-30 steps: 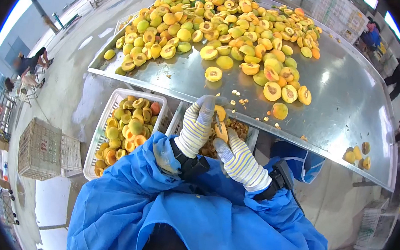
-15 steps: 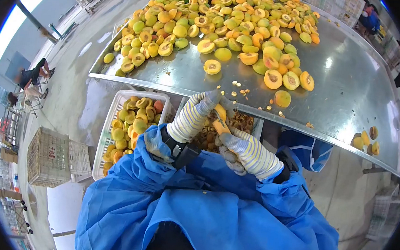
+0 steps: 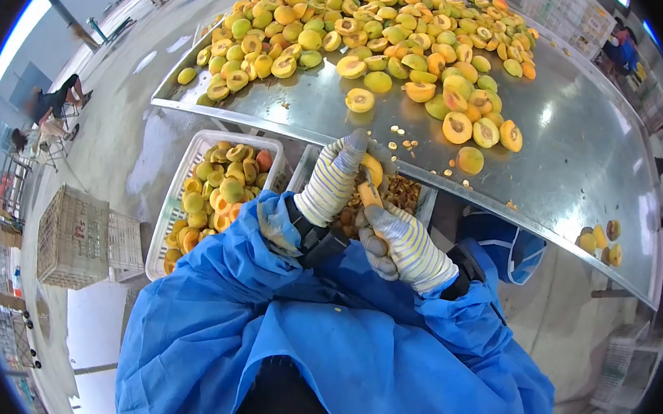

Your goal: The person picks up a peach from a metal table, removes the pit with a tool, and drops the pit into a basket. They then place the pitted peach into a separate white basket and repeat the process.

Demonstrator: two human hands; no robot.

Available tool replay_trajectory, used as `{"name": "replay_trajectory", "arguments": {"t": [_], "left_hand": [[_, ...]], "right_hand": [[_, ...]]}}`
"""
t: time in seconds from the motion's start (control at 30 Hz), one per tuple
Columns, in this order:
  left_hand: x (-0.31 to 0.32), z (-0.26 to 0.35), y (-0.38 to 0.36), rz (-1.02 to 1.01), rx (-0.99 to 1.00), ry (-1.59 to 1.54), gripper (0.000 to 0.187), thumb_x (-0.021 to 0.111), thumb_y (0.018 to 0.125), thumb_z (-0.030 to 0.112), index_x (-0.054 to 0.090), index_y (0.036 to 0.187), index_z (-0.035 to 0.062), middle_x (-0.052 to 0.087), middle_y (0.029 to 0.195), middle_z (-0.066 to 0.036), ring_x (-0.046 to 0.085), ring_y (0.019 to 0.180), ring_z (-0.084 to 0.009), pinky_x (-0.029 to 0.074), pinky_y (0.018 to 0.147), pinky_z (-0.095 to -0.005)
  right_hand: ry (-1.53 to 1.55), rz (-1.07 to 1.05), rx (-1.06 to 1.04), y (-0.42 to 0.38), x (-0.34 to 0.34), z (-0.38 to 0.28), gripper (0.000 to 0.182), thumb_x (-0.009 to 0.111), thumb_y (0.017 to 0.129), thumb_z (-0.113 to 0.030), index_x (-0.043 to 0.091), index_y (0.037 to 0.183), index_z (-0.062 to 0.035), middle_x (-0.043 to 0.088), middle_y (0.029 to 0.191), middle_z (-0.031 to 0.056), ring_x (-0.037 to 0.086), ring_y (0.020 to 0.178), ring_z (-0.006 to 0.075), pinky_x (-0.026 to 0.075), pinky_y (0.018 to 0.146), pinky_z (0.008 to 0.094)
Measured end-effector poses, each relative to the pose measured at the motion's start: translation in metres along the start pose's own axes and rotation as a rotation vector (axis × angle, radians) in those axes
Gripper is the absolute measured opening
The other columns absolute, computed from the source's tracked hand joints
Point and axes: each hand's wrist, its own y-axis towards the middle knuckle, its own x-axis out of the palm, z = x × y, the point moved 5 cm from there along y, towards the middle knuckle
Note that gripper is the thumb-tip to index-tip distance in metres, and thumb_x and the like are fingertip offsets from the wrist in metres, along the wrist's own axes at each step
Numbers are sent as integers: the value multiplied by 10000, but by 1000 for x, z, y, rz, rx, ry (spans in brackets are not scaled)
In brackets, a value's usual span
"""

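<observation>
My left hand (image 3: 338, 169), in a striped knit glove with grey fingertips, holds a yellow peach half (image 3: 372, 169) over the front edge of the metal table. In my right hand (image 3: 402, 244), gloved alike, is a small pitting tool with an orange handle (image 3: 369, 194). Its tip meets the fruit, but the working end is hidden. Beneath my hands a crate holds brown pit pieces (image 3: 403, 193). To the left, a white plastic crate (image 3: 160, 232) contains hollowed peach halves (image 3: 213, 178).
Piled peach halves (image 3: 391, 40) cover the back of the metal table (image 3: 569, 156). Small pale kernels (image 3: 396, 129) lie near its front edge. A few halves (image 3: 601, 240) sit at the right corner. Stacked crates (image 3: 76, 237) stand on the left; a blue bag (image 3: 511, 248) is under the table.
The view has shifted slightly. Both hands keep their hold, with the peach half and the tool still together; the fruit is turned a little in my left hand.
</observation>
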Motion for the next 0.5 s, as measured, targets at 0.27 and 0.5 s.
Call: {"name": "replay_trajectory", "arguments": {"t": [0.27,0.5], "left_hand": [[18,28,-7,-8,-4,216,720,424,925,696,666,956,19,689,834,-79,652,750,-147,524,695,-287],[23,8,-5,-139,-120,-324,556,536,931,579,677,964,41,689,896,-87,666,826,-220,536,787,-345]], "right_hand": [[-390,154,-192,1,-13,-9,303,537,986,-416,527,1064,-123,464,618,-16,423,396,83,329,338,229],[-533,84,-69,-11,-23,-26,415,530,982,-453,520,1135,-68,518,658,30,481,447,125,386,406,266]]}}
